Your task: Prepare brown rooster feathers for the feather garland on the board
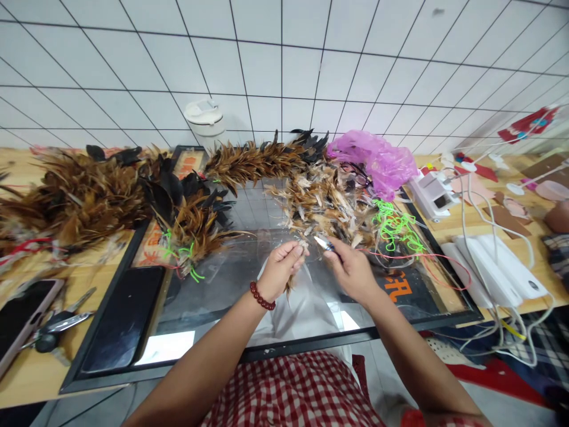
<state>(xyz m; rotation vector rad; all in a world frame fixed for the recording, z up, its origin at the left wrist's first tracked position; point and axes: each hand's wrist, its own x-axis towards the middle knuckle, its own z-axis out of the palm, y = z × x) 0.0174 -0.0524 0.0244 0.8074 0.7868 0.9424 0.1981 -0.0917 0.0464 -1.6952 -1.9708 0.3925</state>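
My left hand (pixel 281 268), with a red bead bracelet at the wrist, is closed around a small bunch of brown feathers (pixel 299 248) above the glass panel (pixel 249 261). My right hand (pixel 351 270) pinches a small pale feather tip (pixel 323 242) just to the right of that bunch, and a thin red thread (pixel 427 257) runs off to the right from it. A loose heap of brown and white feathers (pixel 324 201) lies just beyond both hands.
Long strung feather garlands (pixel 80 198) lie at left and along the back (pixel 258 160). A black phone (pixel 124 317) lies on the glass, another phone (pixel 22 317) and scissors (pixel 62 323) at far left. A pink bag (pixel 377 160), green cord (pixel 395 228) and white chargers (pixel 493 270) lie on the right.
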